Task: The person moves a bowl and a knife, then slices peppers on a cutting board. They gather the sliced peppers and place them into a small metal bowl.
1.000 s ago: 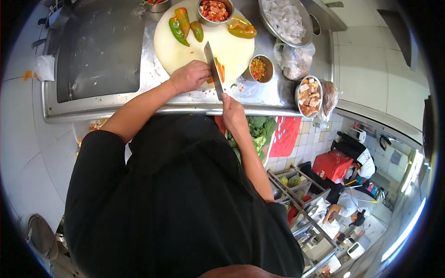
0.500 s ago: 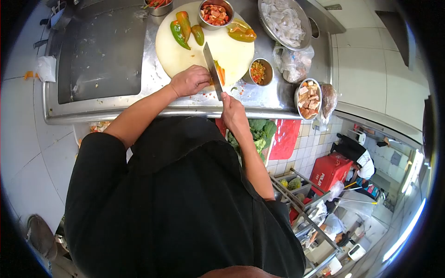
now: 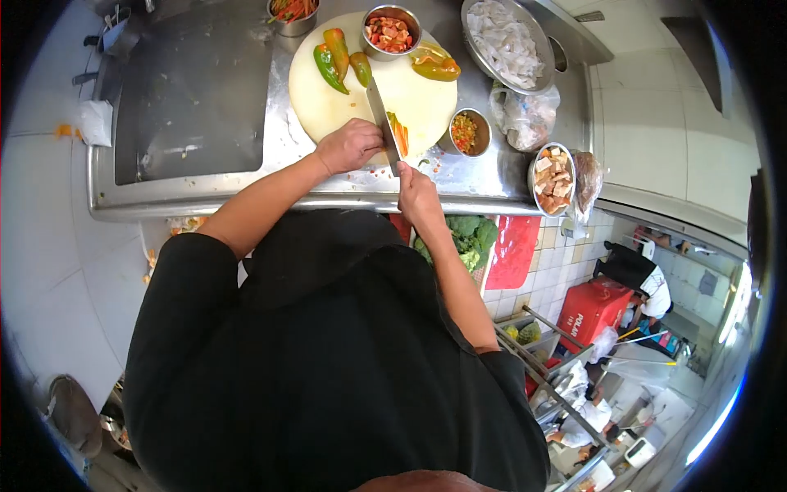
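Observation:
My right hand [image 3: 419, 193] is closed around the handle of a large knife [image 3: 383, 123], whose blade lies across the round cutting board [image 3: 316, 111]. My left hand [image 3: 351, 146] rests on the board at the left side of the blade, fingers curled; what they press on is hidden. Orange and green pepper strips [image 3: 398, 134] lie just right of the blade. Farther up the board are green peppers [image 3: 329, 66], a cut pepper [image 3: 436, 67] and a metal bowl of red pieces [image 3: 392, 33]. A small bowl of diced pepper [image 3: 467, 132] stands at the board's right edge.
A colander of whitish strips [image 3: 502, 43], a plastic bag [image 3: 526, 115] and a bowl of cubed pieces [image 3: 554, 180] stand on the right. A sink basin [image 3: 188, 98] is left. Broccoli [image 3: 471, 238] sits below the counter edge. Other people [image 3: 656, 291] are at lower right.
The whole view has shifted, so the counter appears slightly farther right and down. Both hands keep their places by the knife, and the blade stands close to my left fingers as before.

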Tool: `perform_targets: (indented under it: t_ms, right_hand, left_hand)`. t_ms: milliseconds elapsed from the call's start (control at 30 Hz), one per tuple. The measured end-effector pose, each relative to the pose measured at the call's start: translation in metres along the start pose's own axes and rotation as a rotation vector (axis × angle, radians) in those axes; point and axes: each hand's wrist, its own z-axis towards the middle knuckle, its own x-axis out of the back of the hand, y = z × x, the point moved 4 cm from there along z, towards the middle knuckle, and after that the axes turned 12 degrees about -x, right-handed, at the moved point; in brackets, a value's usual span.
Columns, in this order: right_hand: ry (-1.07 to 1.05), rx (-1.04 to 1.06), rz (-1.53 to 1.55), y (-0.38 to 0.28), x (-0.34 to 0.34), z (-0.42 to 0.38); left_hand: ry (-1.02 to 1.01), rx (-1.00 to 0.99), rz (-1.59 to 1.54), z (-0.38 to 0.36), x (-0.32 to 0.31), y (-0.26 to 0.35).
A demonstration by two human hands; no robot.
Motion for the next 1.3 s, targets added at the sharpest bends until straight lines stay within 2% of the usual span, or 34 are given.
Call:
perform_targets:
  t_ms: [100,200,333,367,467,500,533,567,633,733,867,1000,1133,1300]
  right_hand:
    - [-0.099,-0.071,0.055,0.005,0.009,0.003]
    - [-0.090,-0.090,0.079,0.009,0.011,-0.011]
    - [0.053,0.061,0.030,0.005,0.002,-0.008]
    - [-0.010,-0.004,0.060,0.010,0.002,-0.005]
    - [-0.144,-0.123,0.149,0.012,0.015,-0.002]
    - [-0.154,-0.127,0.183,0.009,0.020,-0.013]
    - [-0.161,-0.130,0.216,0.008,0.024,-0.020]
    - [-0.185,-0.138,0.222,0.010,0.021,-0.023]
    - [-0.235,-0.154,0.229,0.011,0.013,-0.029]
    - [-0.200,-0.038,0.141,0.024,0.001,-0.016]
    - [-0.234,-0.171,0.209,0.029,0.020,-0.015]
    - [-0.129,-0.075,0.220,0.049,0.026,0.004]
    - [-0.211,-0.213,0.355,0.049,0.027,0.001]
    - [-0.215,-0.253,0.455,0.050,0.019,0.005]
  left_hand:
    - [0.026,-0.022,0.008,0.004,0.002,0.000]
    - [0.045,-0.032,0.015,0.001,0.002,0.002]
    - [0.018,-0.041,-0.002,0.004,0.003,0.003]
    - [0.004,-0.039,-0.007,0.005,0.005,0.002]
    - [-0.212,0.025,0.022,0.010,0.013,-0.025]
    - [-0.142,0.155,0.127,0.023,0.035,-0.027]
    - [0.055,0.440,0.033,0.029,0.051,-0.039]
    - [0.227,0.581,0.066,0.039,0.063,-0.052]
    - [0.056,0.738,0.209,0.061,0.075,-0.086]
    - [-0.172,0.873,0.343,0.087,0.067,-0.093]
    - [-0.330,0.861,0.472,0.095,0.053,-0.103]
    - [-0.215,0.810,0.521,0.084,0.051,-0.099]
    - [-0.174,0.786,0.523,0.074,0.049,-0.088]
    - [-0.185,0.733,0.475,0.063,0.045,-0.061]
